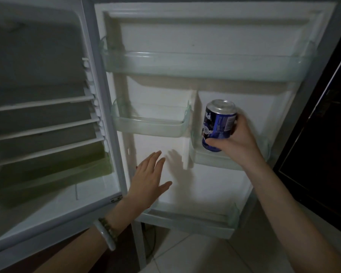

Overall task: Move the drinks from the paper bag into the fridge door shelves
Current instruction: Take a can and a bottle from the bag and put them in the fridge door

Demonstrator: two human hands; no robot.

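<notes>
The fridge door stands open in front of me, white inside. My right hand [237, 137] grips a blue and silver drink can [218, 123], tilted slightly left, its base down in the small right-hand door shelf [215, 160]. My left hand [149, 181] is spread flat with fingers apart, close to the door's inner panel below the small left-hand shelf [150, 126]. It holds nothing. A wide top shelf [205, 65] and a bottom shelf [189, 223] hold nothing I can see. The paper bag is out of view.
The fridge interior [41, 119] lies to the left, dim, with white shelf rails and a greenish drawer [53, 174] at the bottom. A dark cabinet [323, 154] stands at the right beside the door. Pale floor tiles [195, 257] show below.
</notes>
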